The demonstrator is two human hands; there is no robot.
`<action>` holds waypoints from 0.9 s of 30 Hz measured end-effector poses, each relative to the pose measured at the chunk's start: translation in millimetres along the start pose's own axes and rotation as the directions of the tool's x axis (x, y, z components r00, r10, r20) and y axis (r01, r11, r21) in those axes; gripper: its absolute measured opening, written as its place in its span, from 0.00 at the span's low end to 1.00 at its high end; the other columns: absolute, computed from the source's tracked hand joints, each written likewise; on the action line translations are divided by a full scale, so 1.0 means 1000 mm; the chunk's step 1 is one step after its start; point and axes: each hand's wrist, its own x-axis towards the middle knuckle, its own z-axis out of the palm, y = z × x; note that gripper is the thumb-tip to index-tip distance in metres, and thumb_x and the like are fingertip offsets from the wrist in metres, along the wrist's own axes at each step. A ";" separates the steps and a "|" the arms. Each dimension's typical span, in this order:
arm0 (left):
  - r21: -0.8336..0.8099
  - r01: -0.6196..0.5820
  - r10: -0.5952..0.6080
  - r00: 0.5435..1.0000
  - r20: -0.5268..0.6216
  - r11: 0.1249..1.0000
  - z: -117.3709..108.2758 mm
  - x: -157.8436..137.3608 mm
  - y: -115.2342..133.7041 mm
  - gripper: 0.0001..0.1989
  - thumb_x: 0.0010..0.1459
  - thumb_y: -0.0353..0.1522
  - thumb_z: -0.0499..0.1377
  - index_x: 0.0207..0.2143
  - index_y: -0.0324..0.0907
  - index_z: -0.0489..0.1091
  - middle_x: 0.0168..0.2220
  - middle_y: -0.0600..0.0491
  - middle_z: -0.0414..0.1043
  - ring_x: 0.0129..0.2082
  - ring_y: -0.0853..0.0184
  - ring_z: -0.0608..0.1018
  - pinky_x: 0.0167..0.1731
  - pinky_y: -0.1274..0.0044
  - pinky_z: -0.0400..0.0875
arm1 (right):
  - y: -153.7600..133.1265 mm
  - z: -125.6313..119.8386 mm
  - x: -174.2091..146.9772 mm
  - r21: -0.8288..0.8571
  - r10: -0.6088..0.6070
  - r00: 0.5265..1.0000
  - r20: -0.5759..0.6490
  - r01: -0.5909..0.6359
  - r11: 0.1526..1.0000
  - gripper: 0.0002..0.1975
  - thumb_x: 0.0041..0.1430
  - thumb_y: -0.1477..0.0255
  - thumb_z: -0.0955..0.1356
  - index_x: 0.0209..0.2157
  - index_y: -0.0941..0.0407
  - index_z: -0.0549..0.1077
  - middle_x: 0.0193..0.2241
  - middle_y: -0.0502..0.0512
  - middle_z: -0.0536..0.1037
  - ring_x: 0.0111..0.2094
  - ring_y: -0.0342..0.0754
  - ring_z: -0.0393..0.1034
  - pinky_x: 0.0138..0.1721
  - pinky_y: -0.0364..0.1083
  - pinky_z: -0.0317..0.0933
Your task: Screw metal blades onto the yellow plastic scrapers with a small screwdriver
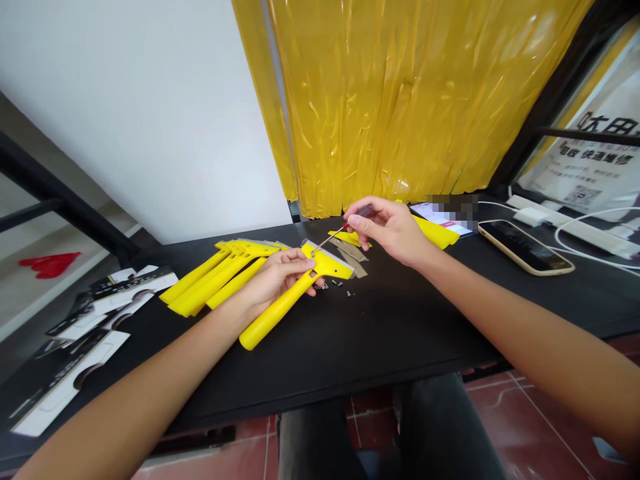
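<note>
My left hand (280,275) is closed around a yellow scraper (283,310) near its head, the handle slanting toward me. A metal blade edge shows along the far side of that head. Between the fingers of my right hand (383,230) is a screwdriver (330,238), its thin shaft pointing down-left to a small screw at the scraper's head. Loose screws (340,284) lie on the black table just right of the left fingertips. Beyond them are flat greyish-brown blades (350,257). More yellow scrapers (215,277) with blades lie side by side to the left of my left hand.
Black-and-white card packages (85,360) are piled on the table's left. Behind my right hand lie further yellow scraper parts (435,232). A phone (525,247), white cables and a power strip (575,227) occupy the right. Yellow plastic sheeting (390,100) and a white panel (150,113) stand behind.
</note>
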 end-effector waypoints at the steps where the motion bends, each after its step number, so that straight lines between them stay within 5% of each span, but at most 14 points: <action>1: -0.002 0.001 -0.001 1.000 0.001 1.000 0.000 0.000 0.001 0.08 0.56 0.30 0.66 0.33 0.35 0.70 0.29 0.44 0.79 0.28 0.61 0.82 0.25 0.76 0.78 | 0.000 0.000 0.000 -0.007 -0.005 1.000 0.004 0.005 1.000 0.14 0.60 0.60 0.71 0.39 0.56 0.75 0.31 0.51 0.76 0.21 0.39 0.66 0.24 0.43 0.66; 18: -0.038 0.015 -0.014 0.999 0.045 0.999 -0.002 -0.001 0.001 0.07 0.57 0.30 0.65 0.36 0.34 0.73 0.28 0.45 0.77 0.28 0.63 0.80 0.24 0.77 0.77 | -0.003 -0.003 -0.002 0.005 0.032 0.998 0.048 -0.032 0.999 0.12 0.60 0.61 0.71 0.38 0.55 0.76 0.35 0.52 0.77 0.23 0.39 0.64 0.24 0.43 0.61; 27: -0.068 0.032 -0.029 0.999 0.046 0.997 0.001 -0.001 0.004 0.06 0.56 0.28 0.64 0.34 0.33 0.72 0.27 0.45 0.76 0.26 0.64 0.79 0.22 0.78 0.76 | 0.013 -0.004 0.000 0.173 0.105 0.994 0.038 -0.110 0.979 0.11 0.59 0.62 0.72 0.38 0.54 0.76 0.32 0.52 0.76 0.25 0.41 0.64 0.24 0.43 0.59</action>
